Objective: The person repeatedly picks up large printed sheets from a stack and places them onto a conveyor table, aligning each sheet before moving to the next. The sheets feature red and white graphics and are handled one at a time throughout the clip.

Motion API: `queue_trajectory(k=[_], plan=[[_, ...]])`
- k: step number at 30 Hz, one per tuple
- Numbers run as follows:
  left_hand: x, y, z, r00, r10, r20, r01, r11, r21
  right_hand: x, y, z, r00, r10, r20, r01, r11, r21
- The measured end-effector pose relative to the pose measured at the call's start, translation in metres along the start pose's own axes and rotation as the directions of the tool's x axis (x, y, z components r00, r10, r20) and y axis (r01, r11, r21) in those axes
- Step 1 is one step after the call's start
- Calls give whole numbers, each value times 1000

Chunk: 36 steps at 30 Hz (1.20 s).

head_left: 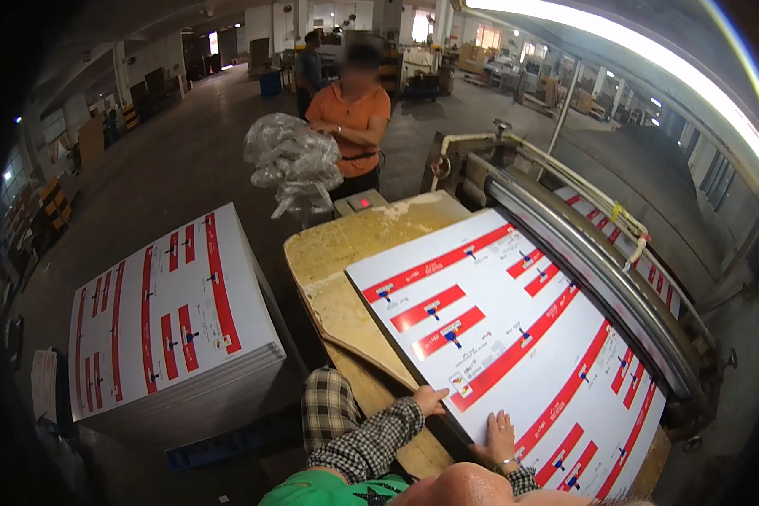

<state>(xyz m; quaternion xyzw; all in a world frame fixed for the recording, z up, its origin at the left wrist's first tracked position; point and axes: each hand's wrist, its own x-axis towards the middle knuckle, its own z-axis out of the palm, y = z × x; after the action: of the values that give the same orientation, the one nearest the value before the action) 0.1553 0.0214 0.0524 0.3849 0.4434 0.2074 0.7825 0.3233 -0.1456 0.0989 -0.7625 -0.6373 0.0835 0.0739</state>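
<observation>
A large white printed sheet [489, 354] with red bands and small blue pictures lies on the feed table, its far right edge against a metal roller [599, 287]. My left hand [431, 401] is at the sheet's near left edge, fingers closed on that edge; part of them is hidden beneath it. To its right, my right hand [497, 437] rests flat on the sheet near the front edge, fingers stretched out and holding nothing. Both forearms wear black-and-white checked sleeves.
A tall stack of similar printed sheets [169, 312] stands at left. Behind the worn wooden table [371, 236] are a bundle of clear plastic film [291, 160] and a person in orange [350, 118], arms folded. Pipes [557, 156] run above the roller.
</observation>
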Motion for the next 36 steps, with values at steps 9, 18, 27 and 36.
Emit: queue_trajectory(k=[9,18,27,36], plan=[[-1,0,-5,995,-8,98,17,996,-92,4,9,-26,990,-64,122,36,976,213],[24,-28,-28,995,-53,87,65,987,-149,-5,-6,-110,998,66,14,-62,821,568],[10,-4,0,984,-90,-154,105,990,90,-19,20,-18,997,48,-53,-4,780,625],[24,-19,-14,993,-18,113,34,989,-141,64,66,-1,926,367,-86,-275,813,513]])
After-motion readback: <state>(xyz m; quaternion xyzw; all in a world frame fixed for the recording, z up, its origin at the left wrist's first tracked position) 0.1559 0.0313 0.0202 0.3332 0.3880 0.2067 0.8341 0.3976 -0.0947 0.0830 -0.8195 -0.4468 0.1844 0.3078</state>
